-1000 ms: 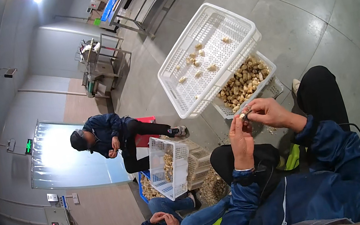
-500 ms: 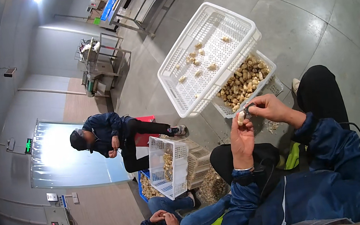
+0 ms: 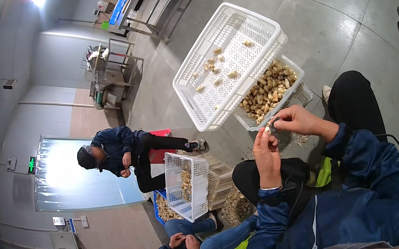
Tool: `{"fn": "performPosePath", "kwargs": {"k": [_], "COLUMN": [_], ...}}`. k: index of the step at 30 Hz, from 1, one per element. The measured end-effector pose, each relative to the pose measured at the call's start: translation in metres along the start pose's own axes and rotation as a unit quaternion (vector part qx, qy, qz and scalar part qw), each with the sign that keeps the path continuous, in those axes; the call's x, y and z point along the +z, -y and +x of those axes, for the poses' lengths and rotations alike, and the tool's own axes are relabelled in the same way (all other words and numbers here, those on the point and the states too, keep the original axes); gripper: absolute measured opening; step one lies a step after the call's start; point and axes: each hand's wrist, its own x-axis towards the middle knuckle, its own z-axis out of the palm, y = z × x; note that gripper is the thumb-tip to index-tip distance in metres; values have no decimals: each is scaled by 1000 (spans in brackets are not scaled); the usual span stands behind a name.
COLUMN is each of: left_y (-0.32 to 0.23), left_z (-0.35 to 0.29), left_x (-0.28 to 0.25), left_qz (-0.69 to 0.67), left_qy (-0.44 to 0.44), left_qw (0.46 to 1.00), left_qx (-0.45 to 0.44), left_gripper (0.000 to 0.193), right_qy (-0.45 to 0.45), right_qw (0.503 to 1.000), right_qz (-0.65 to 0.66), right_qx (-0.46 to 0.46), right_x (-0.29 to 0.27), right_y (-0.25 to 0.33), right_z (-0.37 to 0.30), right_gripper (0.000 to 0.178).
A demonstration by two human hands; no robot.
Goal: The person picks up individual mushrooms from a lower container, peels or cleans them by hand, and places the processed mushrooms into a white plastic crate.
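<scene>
piece, small and pale, sits up between our two hands, near the lower crate, in neither crate; we'd call it mid-work. upper crate, overlapping the lower one, has only a few scattered bits; lower crate holds a thick heap. if the few up top count as finished, we judge little done, plenty left; can't confirm. scraps lie on the floor near our hands.

left hand: fingers pinched together on the piece near their tips, no visible gap. right hand: thumb and fingers closed in on a small dark tool, just beside the piece. whether the tool touches the piece, we can't tell, too small and partly covered by our fingers.
</scene>
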Motion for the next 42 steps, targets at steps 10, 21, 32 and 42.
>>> {"fn": "performPosePath", "kwargs": {"k": [10, 21, 32, 42], "left_y": [-6, -10, -4, -6], "left_z": [-1, 0, 5, 5], "left_x": [7, 13, -9, 4], "left_qz": [-5, -18, -153, -175], "left_qy": [-31, -54, -35, -34], "left_qw": [999, 997, 978, 977], "left_qx": [-12, -52, -134, -121], "left_gripper": [21, 20, 20, 23], "right_qy": [27, -4, -29, -25], "right_qw": [999, 985, 991, 1000], "right_qz": [24, -84, -89, 11], "right_qx": [7, -148, -96, -7], "right_x": [0, 7, 3, 1], "right_y": [13, 20, 13, 1], "right_z": [-5, -9, -6, 1], "right_gripper": [22, 21, 23, 23]}}
